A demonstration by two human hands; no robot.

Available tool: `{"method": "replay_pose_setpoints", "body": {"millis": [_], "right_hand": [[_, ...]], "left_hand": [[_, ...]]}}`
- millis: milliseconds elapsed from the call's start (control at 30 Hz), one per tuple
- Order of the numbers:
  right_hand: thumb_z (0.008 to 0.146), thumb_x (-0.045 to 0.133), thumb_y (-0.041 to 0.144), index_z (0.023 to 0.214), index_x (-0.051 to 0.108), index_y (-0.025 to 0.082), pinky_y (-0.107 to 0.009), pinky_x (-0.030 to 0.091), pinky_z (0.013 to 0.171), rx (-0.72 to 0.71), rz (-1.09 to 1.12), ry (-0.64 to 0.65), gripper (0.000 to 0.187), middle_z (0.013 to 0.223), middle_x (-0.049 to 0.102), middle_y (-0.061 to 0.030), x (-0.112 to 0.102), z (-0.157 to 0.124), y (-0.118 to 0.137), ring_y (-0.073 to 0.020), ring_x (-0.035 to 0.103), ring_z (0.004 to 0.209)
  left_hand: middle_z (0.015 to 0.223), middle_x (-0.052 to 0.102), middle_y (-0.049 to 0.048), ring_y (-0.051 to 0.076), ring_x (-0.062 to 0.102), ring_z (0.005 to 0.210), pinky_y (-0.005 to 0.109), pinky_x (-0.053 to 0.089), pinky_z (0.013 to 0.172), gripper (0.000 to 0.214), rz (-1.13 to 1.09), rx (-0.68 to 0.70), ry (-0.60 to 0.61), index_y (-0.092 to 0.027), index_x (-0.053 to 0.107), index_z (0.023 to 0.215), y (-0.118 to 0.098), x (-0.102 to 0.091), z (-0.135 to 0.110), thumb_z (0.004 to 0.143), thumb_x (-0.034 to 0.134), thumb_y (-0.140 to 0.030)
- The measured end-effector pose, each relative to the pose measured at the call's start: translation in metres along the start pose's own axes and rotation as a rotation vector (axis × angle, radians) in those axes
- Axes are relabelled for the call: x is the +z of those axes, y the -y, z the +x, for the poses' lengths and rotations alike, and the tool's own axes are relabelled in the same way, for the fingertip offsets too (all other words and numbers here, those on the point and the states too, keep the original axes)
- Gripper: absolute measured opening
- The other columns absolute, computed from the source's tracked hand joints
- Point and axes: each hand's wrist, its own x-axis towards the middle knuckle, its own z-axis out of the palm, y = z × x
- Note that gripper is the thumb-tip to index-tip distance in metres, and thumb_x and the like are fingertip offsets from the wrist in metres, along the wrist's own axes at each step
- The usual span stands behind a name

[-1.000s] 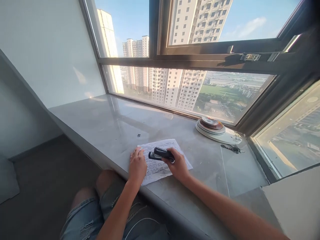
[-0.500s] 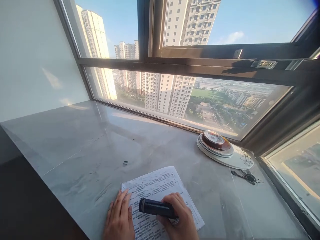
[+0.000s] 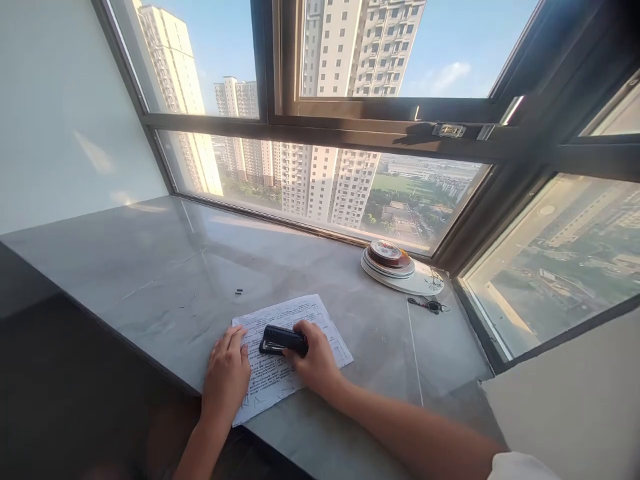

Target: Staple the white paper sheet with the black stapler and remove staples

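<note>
My right hand point(image 3: 314, 355) is closed around the rear part of a black stapler point(image 3: 280, 339). The stapler lies over the printed paper sheets point(image 3: 300, 313), its front end pointing left and a gap showing between its upper arm and base. Whether it rests on the paper or just above it, I cannot tell. My left hand point(image 3: 227, 367) lies flat along the left edge of the paper, fingers stretched out and holding nothing. Two small strips of staples point(image 3: 239, 291) sit on the grey marble sill beyond the paper.
A stack of round plates point(image 3: 387, 261) stands at the back right of the marble sill point(image 3: 165, 293), against the window frame. In front of it lies a dark key-ring-like item point(image 3: 429, 305). The sill's front edge drops off at the lower left.
The view has pulled back and tilted lower, so more of both arms and the sill's front edge shows. The stapler's side is now visible, with its jaws seen apart. Both hands keep their hold.
</note>
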Motion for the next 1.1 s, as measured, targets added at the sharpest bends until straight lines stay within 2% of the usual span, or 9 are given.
{"method": "replay_pose_setpoints", "body": {"millis": [333, 533, 733, 900, 1100], "right_hand": [[0.073, 0.077, 0.017, 0.099, 0.062, 0.024, -0.032, 0.04, 0.079, -0.038, 0.02, -0.01, 0.031, 0.095, 0.066, -0.0006, 0.004, 0.003, -0.006, -0.0222, 0.056, 0.093], [0.074, 0.074, 0.015, 0.098, 0.064, 0.023, -0.034, 0.043, 0.082, -0.038, 0.072, 0.004, 0.028, 0.097, 0.066, -0.0014, 0.001, 0.001, -0.004, -0.0225, 0.058, 0.092], [0.077, 0.072, 0.015, 0.106, 0.073, 0.026, -0.039, 0.049, 0.091, -0.079, 0.134, 0.021, 0.031, 0.108, 0.064, -0.0053, 0.001, 0.005, -0.008, -0.0251, 0.06, 0.101], [0.085, 0.068, 0.021, 0.112, 0.07, 0.026, -0.039, 0.051, 0.09, -0.102, 0.079, 0.068, 0.028, 0.109, 0.063, -0.0063, 0.001, 0.002, -0.007, -0.0251, 0.061, 0.1], [0.09, 0.066, 0.03, 0.109, 0.069, 0.027, -0.036, 0.05, 0.079, -0.118, -0.103, 0.064, 0.02, 0.102, 0.064, -0.0046, -0.002, -0.008, 0.0, -0.023, 0.063, 0.089]], "left_hand": [[0.135, 0.062, 0.0142, 0.031, 0.056, 0.13, 0.05, 0.045, 0.112, 0.041, 0.013, 0.052, -0.021, -0.016, 0.063, 0.124, 0.003, 0.001, 0.005, 0.097, 0.034, -0.026], [0.139, 0.061, 0.013, 0.03, 0.055, 0.132, 0.051, 0.044, 0.113, 0.04, -0.035, 0.011, -0.021, -0.017, 0.064, 0.126, 0.001, 0.001, 0.0, 0.098, 0.036, -0.026], [0.143, 0.063, 0.0099, 0.029, 0.05, 0.141, 0.052, 0.036, 0.121, 0.041, -0.087, -0.054, 0.009, -0.02, 0.066, 0.131, 0.002, 0.003, -0.002, 0.102, 0.038, -0.026], [0.148, 0.06, 0.0061, 0.028, 0.043, 0.147, 0.05, 0.037, 0.121, 0.04, -0.141, -0.056, 0.11, -0.022, 0.064, 0.136, 0.006, 0.0, 0.001, 0.104, 0.04, -0.029], [0.147, 0.061, 0.0047, 0.028, 0.044, 0.146, 0.051, 0.034, 0.123, 0.04, -0.143, -0.068, 0.096, -0.023, 0.065, 0.135, 0.0, -0.003, 0.002, 0.105, 0.039, -0.025]]}}
